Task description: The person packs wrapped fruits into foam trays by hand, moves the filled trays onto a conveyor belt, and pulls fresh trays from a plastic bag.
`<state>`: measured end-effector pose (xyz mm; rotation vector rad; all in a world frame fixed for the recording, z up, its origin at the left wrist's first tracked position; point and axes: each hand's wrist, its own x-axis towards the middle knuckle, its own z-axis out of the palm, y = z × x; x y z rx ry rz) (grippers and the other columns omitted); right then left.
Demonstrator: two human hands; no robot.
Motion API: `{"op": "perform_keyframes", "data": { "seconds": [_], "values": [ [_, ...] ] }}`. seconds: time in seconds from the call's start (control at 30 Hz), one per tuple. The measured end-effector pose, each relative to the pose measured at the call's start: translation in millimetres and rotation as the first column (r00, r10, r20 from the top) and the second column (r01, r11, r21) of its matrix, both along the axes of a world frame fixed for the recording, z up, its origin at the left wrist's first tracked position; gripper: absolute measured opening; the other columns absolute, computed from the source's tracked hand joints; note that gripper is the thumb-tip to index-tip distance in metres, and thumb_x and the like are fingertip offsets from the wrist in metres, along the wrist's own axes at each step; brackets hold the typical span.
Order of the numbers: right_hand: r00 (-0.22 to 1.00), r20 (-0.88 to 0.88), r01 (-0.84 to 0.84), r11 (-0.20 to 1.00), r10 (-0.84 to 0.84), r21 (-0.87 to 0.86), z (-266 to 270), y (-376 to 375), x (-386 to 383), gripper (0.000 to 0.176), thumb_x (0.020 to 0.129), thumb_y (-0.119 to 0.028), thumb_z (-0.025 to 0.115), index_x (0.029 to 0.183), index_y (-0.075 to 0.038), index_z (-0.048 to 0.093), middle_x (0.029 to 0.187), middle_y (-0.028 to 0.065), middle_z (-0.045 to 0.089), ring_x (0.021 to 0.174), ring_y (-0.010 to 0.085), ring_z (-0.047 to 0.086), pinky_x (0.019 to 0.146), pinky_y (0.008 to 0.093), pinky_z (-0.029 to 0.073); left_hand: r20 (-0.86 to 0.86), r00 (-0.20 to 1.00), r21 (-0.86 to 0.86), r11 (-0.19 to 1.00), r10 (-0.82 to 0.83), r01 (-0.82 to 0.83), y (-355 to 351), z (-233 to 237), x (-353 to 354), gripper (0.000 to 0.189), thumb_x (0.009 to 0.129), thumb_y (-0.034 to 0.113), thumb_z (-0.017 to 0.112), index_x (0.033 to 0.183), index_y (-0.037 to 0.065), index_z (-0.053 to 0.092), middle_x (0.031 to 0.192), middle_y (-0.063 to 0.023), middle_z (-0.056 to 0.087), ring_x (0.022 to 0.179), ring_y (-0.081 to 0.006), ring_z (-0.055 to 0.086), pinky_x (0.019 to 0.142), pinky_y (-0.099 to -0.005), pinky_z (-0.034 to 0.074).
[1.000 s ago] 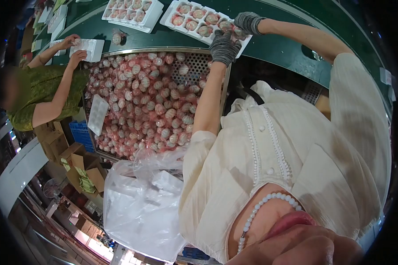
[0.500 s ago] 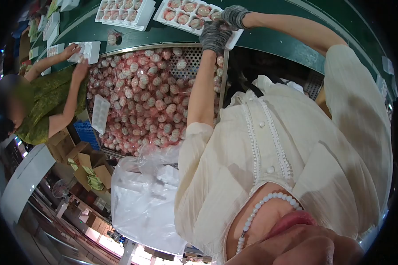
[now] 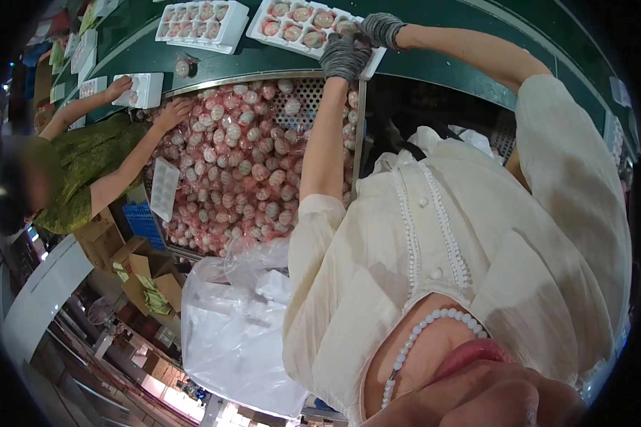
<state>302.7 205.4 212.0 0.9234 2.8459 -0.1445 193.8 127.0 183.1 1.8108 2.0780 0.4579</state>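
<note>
Both my hands wear grey striped knit gloves and work at the right end of a white compartment tray (image 3: 369,67) on the green belt. Clear-wrapped round balls (image 3: 313,38), pale with red, sit in several of its cells. My left hand (image 3: 345,57) bends over the tray's near side, fingers curled down; what they grip is hidden. Just beyond it, my right hand (image 3: 383,30) curls over the tray's right end beside a wrapped ball (image 3: 346,27). Its fingertips are mostly hidden, and I cannot make out what they hold.
A metal bin (image 3: 358,142) full of wrapped balls lies below the belt (image 3: 221,65). An empty tray (image 3: 164,189) leans in it. Stacked filled trays (image 3: 203,25) and a loose ball (image 3: 183,67) are left. A co-worker (image 3: 85,164) reaches into the bin. A plastic-covered stack (image 3: 238,334) stands nearby.
The co-worker's nearer hand has moved from their white tray down to the balls in the bin. My hands have stayed at the same tray end, shifting only slightly.
</note>
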Motion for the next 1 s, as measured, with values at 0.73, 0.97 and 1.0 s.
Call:
{"op": "perform_keyframes", "data": {
  "seconds": [0.73, 0.97, 1.0],
  "values": [
    [0.604, -0.672, 0.069, 0.868, -0.429, -0.492, -14, -66, 7, 0.047, 0.071, -0.034, 0.063, 0.107, -0.007, 0.050, 0.091, 0.0057, 0.054, 0.079, 0.0123, 0.053, 0.061, 0.0272, 0.047, 0.877, -0.479, -0.397, 0.640, 0.052, -0.658, -42, -1, 5, 0.017, 0.077, 0.011, 0.055, 0.093, 0.007, 0.052, 0.080, -0.0035, 0.055, 0.066, -0.0173, 0.053, 0.057, -0.0285, 0.046],
    [0.582, -0.553, 0.155, 0.749, -0.596, -0.644, 17, -66, 33, 0.039, 0.065, -0.034, 0.067, 0.093, -0.008, 0.058, 0.080, 0.0100, 0.059, 0.071, 0.0228, 0.055, 0.069, 0.0306, 0.045, 0.360, 0.874, 0.402, 0.791, 0.327, -0.461, -48, -7, 16, 0.015, 0.069, 0.012, 0.059, 0.075, -0.001, 0.054, 0.069, -0.0166, 0.054, 0.065, -0.0287, 0.053, 0.062, -0.0367, 0.043],
    [0.679, -0.578, 0.185, 0.867, -0.453, -0.463, 24, -66, 34, 0.039, 0.065, -0.032, 0.067, 0.095, -0.008, 0.058, 0.082, 0.0118, 0.059, 0.072, 0.0261, 0.056, 0.069, 0.0315, 0.045, 0.361, 0.875, 0.406, 0.791, 0.322, -0.459, -50, -16, 18, 0.015, 0.069, 0.012, 0.059, 0.075, -0.001, 0.054, 0.069, -0.0166, 0.054, 0.065, -0.0287, 0.053, 0.062, -0.0367, 0.043]
  ]
}}
